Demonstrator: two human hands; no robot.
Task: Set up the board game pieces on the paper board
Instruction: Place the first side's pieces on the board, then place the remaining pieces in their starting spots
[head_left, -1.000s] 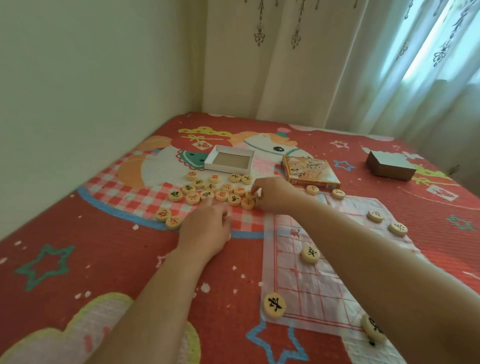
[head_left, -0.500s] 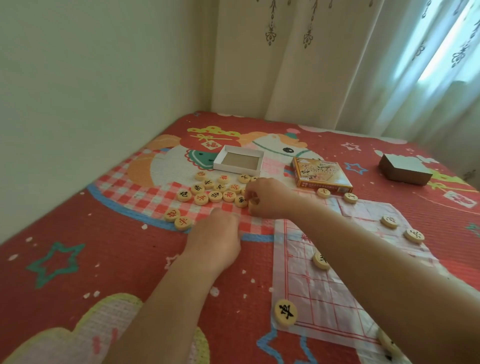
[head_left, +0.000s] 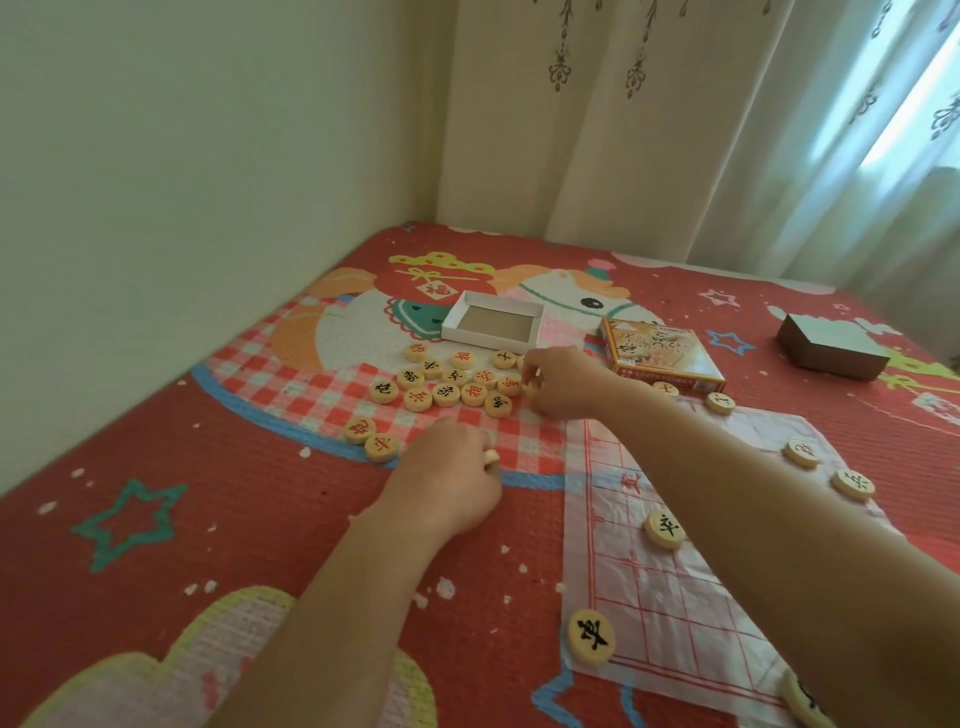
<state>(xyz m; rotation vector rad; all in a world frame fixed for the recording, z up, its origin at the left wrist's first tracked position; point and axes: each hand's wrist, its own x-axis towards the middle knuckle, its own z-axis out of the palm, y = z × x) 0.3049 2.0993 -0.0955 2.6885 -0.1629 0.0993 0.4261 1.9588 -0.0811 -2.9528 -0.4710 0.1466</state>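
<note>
Now the right hand sits at the right edge of the cluster of round pale wooden game pieces on the red cartoon-print bed cover, its fingers pinched on one disc, much as half a second ago. The left hand has drawn back slightly toward the person, curled closed around another disc peeking out at its fingers. Right of it lies the translucent paper board with red grid lines, carrying a few black-marked discs. Behind the cluster are an open white box tray and an orange printed box lid.
</note>
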